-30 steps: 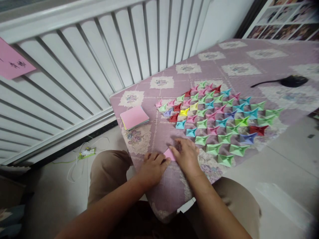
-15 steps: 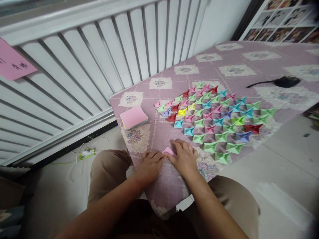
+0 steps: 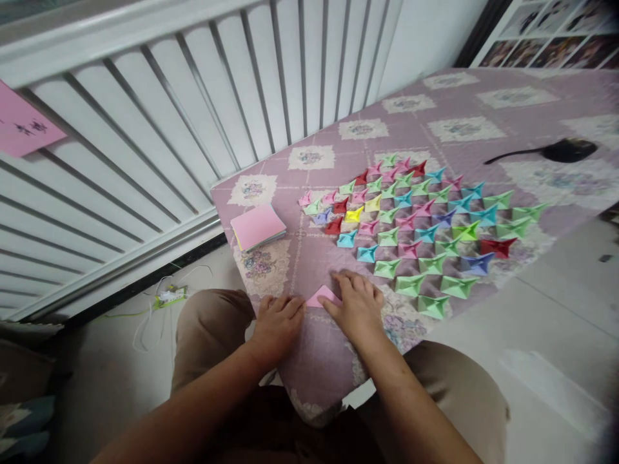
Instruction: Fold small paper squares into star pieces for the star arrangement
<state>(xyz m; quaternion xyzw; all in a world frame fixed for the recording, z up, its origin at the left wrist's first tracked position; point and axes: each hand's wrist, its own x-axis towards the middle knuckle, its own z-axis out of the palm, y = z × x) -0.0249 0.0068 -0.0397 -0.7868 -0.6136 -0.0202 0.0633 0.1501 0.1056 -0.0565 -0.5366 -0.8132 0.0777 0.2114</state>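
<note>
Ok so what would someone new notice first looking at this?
Likely the rows of small folded paper shapes, in many colours, across the flowered tablecloth. Next, the folded pink paper, with the right hand on it and the left hand at its left end. A pink-topped paper stack lies beyond the left hand.

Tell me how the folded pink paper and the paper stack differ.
The folded pink paper shows a pointed, triangular outline; the paper stack is four-sided.
The folded pink paper lies under the right hand; no hand touches the paper stack.
The paper stack shows other colours at its edges; the folded pink paper shows only pink.
Both lie on the tablecloth, pink side up.
</note>
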